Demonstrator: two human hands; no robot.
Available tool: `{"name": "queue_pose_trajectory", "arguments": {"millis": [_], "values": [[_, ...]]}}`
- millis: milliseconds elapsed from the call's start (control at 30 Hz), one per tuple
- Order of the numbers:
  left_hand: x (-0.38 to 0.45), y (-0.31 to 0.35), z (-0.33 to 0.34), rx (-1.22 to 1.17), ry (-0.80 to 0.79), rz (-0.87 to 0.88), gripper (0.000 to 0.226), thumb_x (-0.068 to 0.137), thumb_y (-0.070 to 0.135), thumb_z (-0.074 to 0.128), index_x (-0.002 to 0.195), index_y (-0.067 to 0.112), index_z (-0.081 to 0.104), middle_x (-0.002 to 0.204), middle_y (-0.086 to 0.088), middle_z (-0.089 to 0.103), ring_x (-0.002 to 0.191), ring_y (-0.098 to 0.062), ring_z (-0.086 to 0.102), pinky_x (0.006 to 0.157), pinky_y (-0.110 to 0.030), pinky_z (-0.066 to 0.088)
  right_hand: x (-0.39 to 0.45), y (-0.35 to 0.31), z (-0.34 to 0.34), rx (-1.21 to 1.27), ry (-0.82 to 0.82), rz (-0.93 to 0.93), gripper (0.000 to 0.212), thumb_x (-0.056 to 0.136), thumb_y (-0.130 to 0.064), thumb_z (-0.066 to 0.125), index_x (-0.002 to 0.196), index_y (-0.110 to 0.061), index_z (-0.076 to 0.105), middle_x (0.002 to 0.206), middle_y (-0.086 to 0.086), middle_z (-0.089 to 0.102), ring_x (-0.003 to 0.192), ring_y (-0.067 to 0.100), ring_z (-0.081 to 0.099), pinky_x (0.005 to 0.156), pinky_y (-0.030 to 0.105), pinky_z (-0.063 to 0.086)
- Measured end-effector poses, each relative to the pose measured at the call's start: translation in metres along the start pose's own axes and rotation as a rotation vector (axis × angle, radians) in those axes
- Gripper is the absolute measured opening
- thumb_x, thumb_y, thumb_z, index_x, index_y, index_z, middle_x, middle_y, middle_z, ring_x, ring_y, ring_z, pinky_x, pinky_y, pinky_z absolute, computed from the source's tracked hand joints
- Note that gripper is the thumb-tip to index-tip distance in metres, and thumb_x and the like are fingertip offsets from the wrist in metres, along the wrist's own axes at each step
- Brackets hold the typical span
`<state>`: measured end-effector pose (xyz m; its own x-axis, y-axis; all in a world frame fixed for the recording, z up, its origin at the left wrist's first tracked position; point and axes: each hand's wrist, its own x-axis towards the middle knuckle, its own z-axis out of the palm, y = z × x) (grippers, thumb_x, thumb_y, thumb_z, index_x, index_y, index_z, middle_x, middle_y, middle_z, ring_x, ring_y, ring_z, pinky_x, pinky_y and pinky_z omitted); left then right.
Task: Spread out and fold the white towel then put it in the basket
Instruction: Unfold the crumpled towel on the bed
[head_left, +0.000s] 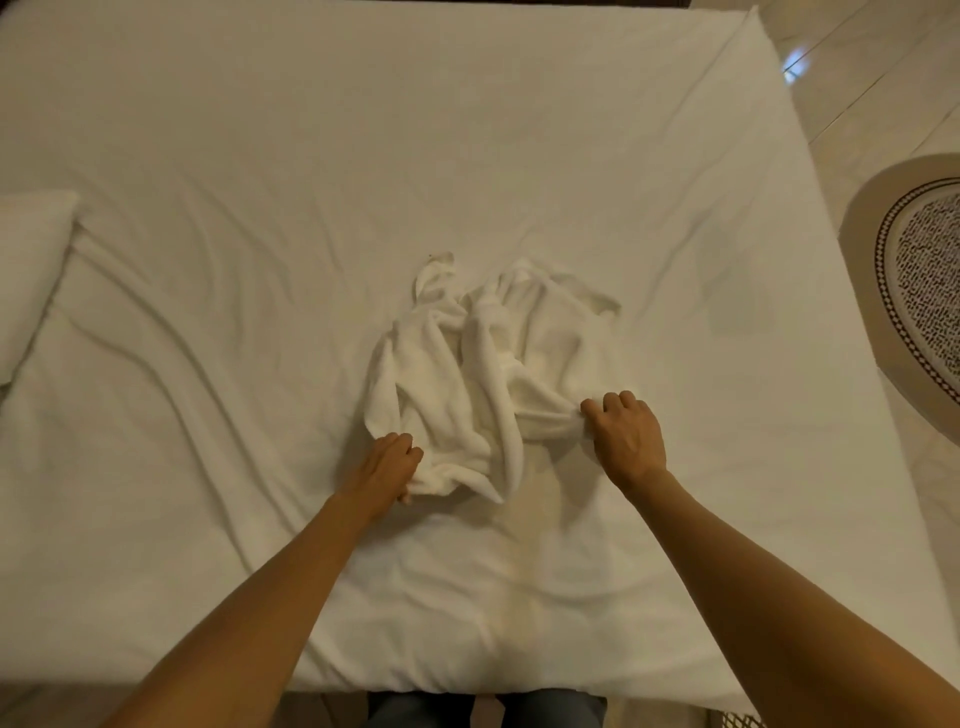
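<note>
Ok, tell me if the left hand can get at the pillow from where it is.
Probably not without letting go: the left hand grips the crumpled white towel, and the pillow lies far off at the bed's left edge. Nothing blocks the way.
</note>
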<state>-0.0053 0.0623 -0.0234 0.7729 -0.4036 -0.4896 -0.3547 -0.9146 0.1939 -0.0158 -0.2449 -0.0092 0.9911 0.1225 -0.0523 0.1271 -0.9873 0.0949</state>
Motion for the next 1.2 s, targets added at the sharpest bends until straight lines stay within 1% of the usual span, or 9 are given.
{"name": "queue_pose_trajectory", "arguments": {"millis": [67,167,267,400,500,800,900,1067,1200], "values": [[-0.005,0.000,-0.008,0.001,-0.011,-0.067,0.009,0.085,0.005,0.062,0.094,0.004,0.061,0.103,-0.014,0.057,0.102,-0.027,0.057,0.078,-0.030,0.043,0.002,0.005,-0.005,-0.019,-0.008,-0.004,0.032,0.039,0.001,0.085,0.060,-0.009,0.065,0.055,0.008,0.053,0.054,0.028,0.051,0.048,0.029,0.035],[-0.008,0.004,-0.020,0.061,0.116,-0.031,0.030,0.046,0.009,0.090,0.065,0.008,0.067,0.065,-0.009,0.060,0.060,-0.025,0.063,0.048,-0.026,0.045,0.003,0.008,-0.012,-0.001,-0.050,0.062,0.018,0.050,-0.002,0.081,0.059,-0.011,0.068,0.070,0.009,0.058,0.069,0.031,0.054,0.060,0.035,0.042],[-0.002,0.013,-0.042,-0.022,0.183,-0.130,0.030,0.083,0.009,0.065,0.111,0.000,0.064,0.099,-0.021,0.063,0.088,-0.034,0.062,0.068,-0.039,0.050,0.009,0.010,-0.015,0.124,-0.148,0.065,0.015,0.068,-0.004,0.066,0.081,-0.008,0.071,0.093,0.010,0.067,0.092,0.032,0.059,0.072,0.036,0.045],[0.023,0.010,-0.080,0.057,0.380,-0.169,0.054,0.082,0.007,0.066,0.133,-0.001,0.050,0.120,-0.026,0.057,0.101,-0.038,0.060,0.076,-0.043,0.054,0.033,0.022,-0.031,0.187,-0.253,0.119,0.035,0.084,-0.013,0.048,0.116,-0.016,0.061,0.112,0.004,0.064,0.114,0.027,0.052,0.096,0.036,0.037],[0.047,0.002,-0.128,0.074,0.356,-0.199,0.060,0.098,0.007,0.037,0.152,0.009,0.011,0.159,-0.014,0.017,0.145,-0.028,0.023,0.118,-0.040,0.020,0.068,0.039,-0.059,0.110,-0.274,0.154,0.048,0.093,-0.017,0.041,0.141,-0.019,0.038,0.139,0.004,0.047,0.139,0.026,0.030,0.114,0.043,0.018],[0.127,0.004,-0.329,-0.031,0.479,-0.191,0.060,0.096,-0.005,0.035,0.151,0.007,0.014,0.160,-0.012,0.012,0.149,-0.024,0.013,0.121,-0.038,0.016,0.230,0.084,-0.207,0.050,0.015,0.203,0.041,0.093,-0.018,0.043,0.134,-0.015,0.043,0.128,0.009,0.056,0.119,0.029,0.049,0.098,0.042,0.037],[0.128,0.016,-0.416,-0.258,0.653,-0.274,0.042,0.098,0.002,0.032,0.138,0.006,0.041,0.145,-0.021,0.040,0.130,-0.037,0.042,0.105,-0.043,0.036,0.270,0.101,-0.268,0.171,0.167,0.278,0.034,0.095,-0.020,0.043,0.128,-0.014,0.051,0.123,0.016,0.058,0.111,0.035,0.056,0.089,0.040,0.043],[0.112,0.031,-0.528,-0.736,1.018,-0.212,0.035,0.099,0.022,0.037,0.126,0.009,0.053,0.131,-0.016,0.052,0.114,-0.030,0.051,0.090,-0.037,0.040,0.303,0.115,-0.351,0.236,0.537,0.330,0.032,0.089,-0.004,0.048,0.121,-0.009,0.050,0.117,0.020,0.054,0.100,0.041,0.057,0.071,0.043,0.045],[0.089,0.035,-0.540,-0.523,1.310,-0.075,0.036,0.095,0.003,0.039,0.127,0.008,0.053,0.121,-0.019,0.059,0.106,-0.031,0.057,0.086,-0.036,0.047,0.291,0.113,-0.372,0.260,0.780,0.331,0.034,0.089,-0.003,0.047,0.122,-0.011,0.049,0.117,0.015,0.056,0.097,0.037,0.056,0.065,0.038,0.039]]}}
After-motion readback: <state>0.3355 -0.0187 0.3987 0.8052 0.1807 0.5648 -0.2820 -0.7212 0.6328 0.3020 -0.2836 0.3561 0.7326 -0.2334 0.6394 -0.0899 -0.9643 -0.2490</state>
